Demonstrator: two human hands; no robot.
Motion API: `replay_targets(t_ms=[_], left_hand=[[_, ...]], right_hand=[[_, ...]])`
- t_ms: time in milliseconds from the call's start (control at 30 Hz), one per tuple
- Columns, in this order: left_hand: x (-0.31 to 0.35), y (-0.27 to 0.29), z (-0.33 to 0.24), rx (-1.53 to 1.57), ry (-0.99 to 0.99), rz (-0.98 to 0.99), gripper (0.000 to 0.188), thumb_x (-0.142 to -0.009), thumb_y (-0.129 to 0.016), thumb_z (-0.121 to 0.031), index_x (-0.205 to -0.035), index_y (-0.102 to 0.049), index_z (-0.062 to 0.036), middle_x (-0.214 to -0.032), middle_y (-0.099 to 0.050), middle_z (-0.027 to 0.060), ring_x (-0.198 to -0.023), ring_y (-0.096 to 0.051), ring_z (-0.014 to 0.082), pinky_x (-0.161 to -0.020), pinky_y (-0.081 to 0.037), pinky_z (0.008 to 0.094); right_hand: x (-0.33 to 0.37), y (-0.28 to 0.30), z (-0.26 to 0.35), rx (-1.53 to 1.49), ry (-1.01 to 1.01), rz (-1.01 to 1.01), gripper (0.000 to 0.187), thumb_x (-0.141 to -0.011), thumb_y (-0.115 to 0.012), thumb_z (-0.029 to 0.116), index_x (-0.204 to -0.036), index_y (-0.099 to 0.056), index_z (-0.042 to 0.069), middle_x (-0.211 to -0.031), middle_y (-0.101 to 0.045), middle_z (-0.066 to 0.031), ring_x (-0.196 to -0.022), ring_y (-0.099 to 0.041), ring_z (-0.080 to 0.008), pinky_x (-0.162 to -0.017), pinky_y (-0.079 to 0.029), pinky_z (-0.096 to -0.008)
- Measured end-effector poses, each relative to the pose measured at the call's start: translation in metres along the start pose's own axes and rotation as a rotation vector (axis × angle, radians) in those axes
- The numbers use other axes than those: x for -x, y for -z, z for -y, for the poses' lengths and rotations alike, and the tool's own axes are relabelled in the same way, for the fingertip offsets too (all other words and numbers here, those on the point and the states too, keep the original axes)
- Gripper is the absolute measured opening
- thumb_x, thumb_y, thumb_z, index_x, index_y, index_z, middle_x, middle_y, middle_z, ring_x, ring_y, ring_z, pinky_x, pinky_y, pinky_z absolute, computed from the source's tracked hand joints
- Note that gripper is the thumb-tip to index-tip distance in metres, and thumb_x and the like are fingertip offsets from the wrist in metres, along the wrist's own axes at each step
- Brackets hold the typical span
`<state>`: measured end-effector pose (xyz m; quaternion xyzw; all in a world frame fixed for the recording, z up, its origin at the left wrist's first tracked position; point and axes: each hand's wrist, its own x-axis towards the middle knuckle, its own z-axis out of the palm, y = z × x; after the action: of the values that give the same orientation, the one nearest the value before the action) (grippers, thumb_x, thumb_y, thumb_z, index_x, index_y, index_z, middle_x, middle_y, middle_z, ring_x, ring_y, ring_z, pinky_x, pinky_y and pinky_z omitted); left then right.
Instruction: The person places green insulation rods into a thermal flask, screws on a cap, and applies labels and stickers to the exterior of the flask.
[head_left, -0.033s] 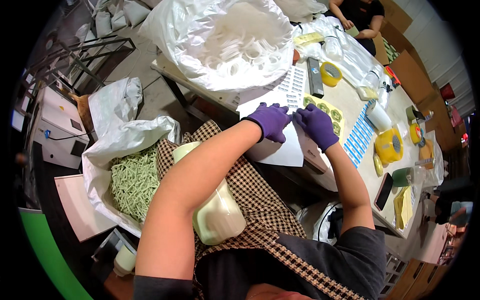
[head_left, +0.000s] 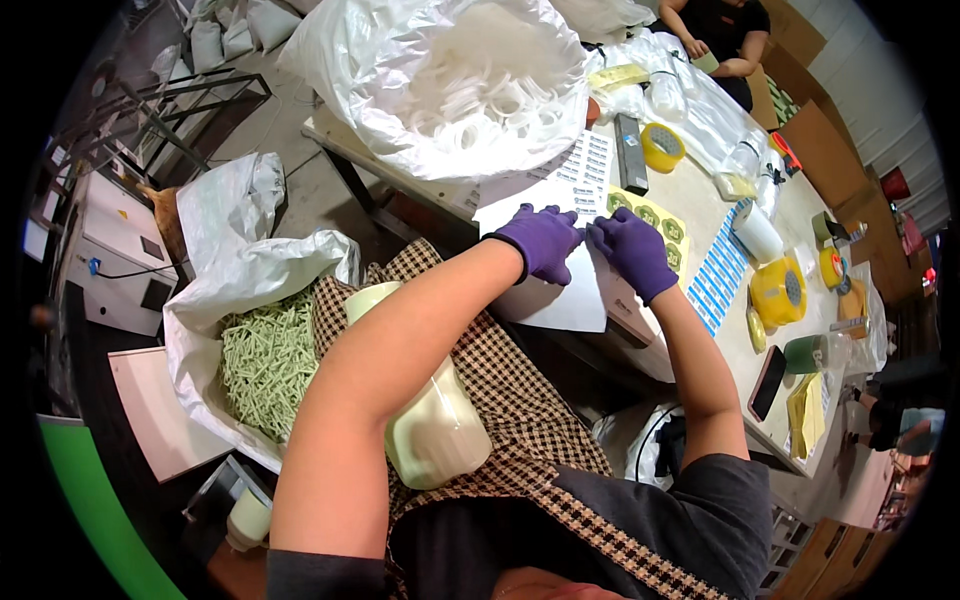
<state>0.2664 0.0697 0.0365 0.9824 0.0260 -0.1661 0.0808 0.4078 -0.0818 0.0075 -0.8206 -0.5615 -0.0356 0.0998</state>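
Both hands wear purple gloves over a white sheet of printed labels (head_left: 583, 165) at the near edge of the table. My left hand (head_left: 540, 245) lies on the sheet's lower, blank part, its fingers spread and thumb apart. Just right of it, my right hand (head_left: 635, 255) has its fingers bent together, the tips at the sheet close to my left fingertips. Whatever those tips pinch is too small to make out. Beside my right hand lies a yellow sheet of round green stickers (head_left: 662, 225). A pale green bottle (head_left: 440, 435) rests in my lap, partly hidden by my left forearm.
A large white sack of translucent rings (head_left: 490, 110) stands at the table's back left. Left of my lap, another sack holds green pellet-like sticks (head_left: 265, 365). Tape rolls (head_left: 778, 290), a blue label sheet (head_left: 718, 265) and a phone (head_left: 767, 383) lie rightward. Another person (head_left: 725, 40) sits at the far side.
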Motion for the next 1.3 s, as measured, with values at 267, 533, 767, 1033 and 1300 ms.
replay_targets(t_ms=[267,533,767,1033,1300], left_hand=[[0.000,-0.003,0.002,0.012,-0.001,-0.007,0.082,-0.078,-0.073,-0.047,-0.150,-0.049,-0.0141,-0.160,-0.041,0.0139,-0.145,-0.041,0.0335,-0.112,-0.039,0.0575],[0.000,-0.004,0.042,0.220,-0.196,-0.118,0.076,-0.083,-0.072,-0.046,-0.148,-0.051,-0.0123,-0.158,-0.042,0.0160,-0.141,-0.045,0.0366,-0.112,-0.041,0.0517],[0.192,0.027,0.073,0.940,0.131,-0.580,0.040,-0.097,-0.067,-0.026,-0.131,-0.067,-0.0059,-0.119,-0.072,0.0094,-0.093,-0.071,0.0174,-0.086,-0.055,0.0321],[0.293,-0.084,0.000,1.212,0.455,-1.349,0.038,-0.102,-0.058,-0.010,-0.140,-0.059,-0.0009,-0.134,-0.063,0.0098,-0.111,-0.062,0.0129,-0.096,-0.050,0.0285],[0.302,-0.130,-0.033,1.561,0.300,-1.384,0.042,-0.103,-0.052,-0.001,-0.144,-0.048,0.0060,-0.146,-0.054,0.0154,-0.136,-0.050,0.0213,-0.115,-0.037,0.0335]], right_hand=[[-0.003,-0.014,0.004,-0.026,-0.001,-0.194,0.022,-0.097,-0.063,0.033,-0.100,-0.077,0.016,-0.090,-0.066,-0.0089,-0.085,-0.068,-0.0306,-0.069,-0.055,-0.0439],[-0.014,-0.013,-0.052,-0.899,-0.304,-0.478,0.037,-0.105,-0.053,0.013,-0.139,-0.063,0.002,-0.118,-0.073,-0.0102,-0.099,-0.067,-0.0130,-0.087,-0.052,-0.0297],[0.091,0.035,0.138,-0.467,0.227,-0.473,0.042,-0.081,-0.071,-0.001,-0.122,-0.075,0.008,-0.098,-0.066,-0.0107,-0.086,-0.065,-0.0248,-0.076,-0.055,-0.0363],[0.100,0.028,0.233,-0.473,0.574,-0.380,0.046,-0.079,-0.082,0.014,-0.124,-0.073,0.019,-0.095,-0.058,-0.0023,-0.068,-0.055,-0.0162,-0.057,-0.046,-0.0305],[0.103,0.024,0.258,-0.374,0.563,-0.349,0.042,-0.083,-0.080,0.017,-0.124,-0.073,0.020,-0.094,-0.056,-0.0013,-0.068,-0.055,-0.0159,-0.057,-0.046,-0.0311]])
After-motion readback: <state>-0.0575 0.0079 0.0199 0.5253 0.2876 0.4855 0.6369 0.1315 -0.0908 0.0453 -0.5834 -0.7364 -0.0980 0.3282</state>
